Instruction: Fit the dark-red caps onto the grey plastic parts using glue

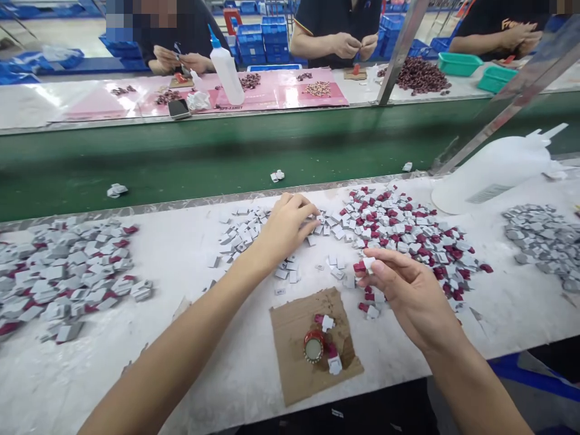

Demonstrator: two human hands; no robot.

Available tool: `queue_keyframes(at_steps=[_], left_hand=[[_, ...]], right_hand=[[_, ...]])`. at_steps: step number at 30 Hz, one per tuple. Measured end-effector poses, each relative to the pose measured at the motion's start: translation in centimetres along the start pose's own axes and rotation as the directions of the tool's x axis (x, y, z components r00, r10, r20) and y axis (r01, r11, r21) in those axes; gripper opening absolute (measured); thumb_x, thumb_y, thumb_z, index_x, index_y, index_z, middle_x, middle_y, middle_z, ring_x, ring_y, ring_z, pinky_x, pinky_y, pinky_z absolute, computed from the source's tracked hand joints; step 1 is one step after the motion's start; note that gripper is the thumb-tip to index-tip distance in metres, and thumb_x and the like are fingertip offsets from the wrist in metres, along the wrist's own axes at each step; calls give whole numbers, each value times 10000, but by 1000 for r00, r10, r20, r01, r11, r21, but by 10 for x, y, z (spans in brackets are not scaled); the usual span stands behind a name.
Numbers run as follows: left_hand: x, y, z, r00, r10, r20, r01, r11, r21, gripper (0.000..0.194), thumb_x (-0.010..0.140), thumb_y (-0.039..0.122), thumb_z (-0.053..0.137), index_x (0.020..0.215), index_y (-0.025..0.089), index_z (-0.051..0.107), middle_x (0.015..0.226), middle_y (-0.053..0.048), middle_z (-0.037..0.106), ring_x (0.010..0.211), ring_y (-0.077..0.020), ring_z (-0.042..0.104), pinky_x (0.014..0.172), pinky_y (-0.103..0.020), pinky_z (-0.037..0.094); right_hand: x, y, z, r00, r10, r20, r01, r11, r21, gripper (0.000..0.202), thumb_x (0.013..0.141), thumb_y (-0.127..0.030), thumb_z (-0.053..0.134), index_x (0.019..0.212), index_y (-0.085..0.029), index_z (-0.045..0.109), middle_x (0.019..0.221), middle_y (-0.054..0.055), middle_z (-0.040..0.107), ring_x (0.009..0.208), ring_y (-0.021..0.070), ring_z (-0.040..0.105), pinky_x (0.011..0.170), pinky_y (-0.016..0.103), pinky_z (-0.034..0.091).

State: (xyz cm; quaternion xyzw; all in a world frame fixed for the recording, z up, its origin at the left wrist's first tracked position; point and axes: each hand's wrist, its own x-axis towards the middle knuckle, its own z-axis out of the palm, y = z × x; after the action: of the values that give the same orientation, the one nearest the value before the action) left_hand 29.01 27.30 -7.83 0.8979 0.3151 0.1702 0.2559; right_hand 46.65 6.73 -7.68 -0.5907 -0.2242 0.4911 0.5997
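– What's in your right hand (pixel 410 290)?
– Your fingers (pixel 393 258) pinch a maroon-and-white piece (pixel 364 266) over the desk (pixel 217 362).
– And your left hand (pixel 287 225)?
– Fingertips partly hidden at the gray pieces (pixel 244 232); I can't tell their grip.

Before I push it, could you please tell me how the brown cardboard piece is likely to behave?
The cardboard piece looks thin and flat, so it is probably light and apt to slide. Its ragged edge might bend. The round red piece and small parts resting on it could shift.
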Motion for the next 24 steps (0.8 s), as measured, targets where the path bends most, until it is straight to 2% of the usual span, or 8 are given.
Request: queue_keyframes(at_steps=[2, 5, 7, 10, 13, 15, 19, 24], left_hand=[[-12, 16, -5, 998, -51, -24, 42, 958, -283, 58, 1057, 259, 709, 1074, 209, 733, 1270, -120, 778, 1242, -305, 681, 1105, -501, 533], [-37, 45, -7, 986, -151, 70, 156, 694, -703, 168, 1016, 338, 787, 1000, 218, 670, 1151, -99, 826, 1036, -240, 789, 922, -403, 636], [-54, 61, -6, 972, -185, 147, 226, 537, -813, 241, 979, 345, 833, 942, 225, 627, 967, -64, 826, 854, -204, 794, 794, -351, 647], [-75, 71, -1, 931, -299, 210, 335, 470, -817, 250, 960, 366, 853, 963, 229, 644, 825, -20, 787, 768, -189, 775, 755, -334, 643], [-94, 74, 4, 882, -404, 244, 422, 442, -791, 291, 917, 405, 896, 1093, 234, 739, 857, -22, 783, 834, -209, 774, 774, -340, 643], [-105, 78, 8, 869, -388, 307, 456, 388, -801, 323, 928, 442, 885, 1159, 241, 782, 864, -29, 781, 813, -213, 759, 733, -339, 634], [-116, 92, 14, 840, -321, 437, 516, 225, -827, 338, 967, 476, 842, 1209, 245, 790, 855, -40, 778, 684, -216, 732, 586, -339, 618], [-120, 90, 18, 872, -361, 330, 450, 329, -830, 253, 1007, 469, 816, 1097, 233, 819, 900, -55, 809, 794, -215, 754, 670, -313, 621]], right_hand=[[-4, 3, 0, 1000, 15, -21, -14, 999, 45, 334, 787, -523, 1027, 1002, -290, 921, 891, 35, 837, 710, 154, 746, 692, 282, 653], [-9, 4, 2, 1000, 5, -4, -5, 994, 109, 292, 788, -488, 1034, 976, -293, 924, 834, 11, 813, 692, 125, 712, 667, 235, 633], [-13, 5, 4, 1000, -7, 30, 2, 990, 143, 263, 814, -457, 1022, 999, -299, 920, 878, 21, 841, 750, 145, 765, 729, 250, 664], [-20, 6, 8, 998, -27, 48, 19, 988, 151, 248, 848, -447, 998, 1028, -302, 909, 897, 37, 862, 791, 195, 822, 771, 316, 706], [-27, 12, 10, 998, -70, -2, 70, 989, 130, 209, 867, -462, 978, 959, -296, 891, 763, 6, 803, 635, 187, 786, 621, 309, 688], [-33, 18, 12, 994, -106, -26, 108, 991, 84, 193, 879, -459, 969, 925, -294, 880, 733, -2, 788, 582, 177, 766, 587, 300, 681], [-45, 26, 15, 987, -155, -34, 154, 987, -47, 162, 932, -446, 926, 997, -304, 883, 810, 30, 836, 643, 215, 806, 673, 359, 736], [-55, 25, 17, 979, -201, 31, 203, 954, -219, 157, 969, -387, 890, 1116, -332, 898, 993, 55, 869, 867, 256, 857, 819, 375, 751]])
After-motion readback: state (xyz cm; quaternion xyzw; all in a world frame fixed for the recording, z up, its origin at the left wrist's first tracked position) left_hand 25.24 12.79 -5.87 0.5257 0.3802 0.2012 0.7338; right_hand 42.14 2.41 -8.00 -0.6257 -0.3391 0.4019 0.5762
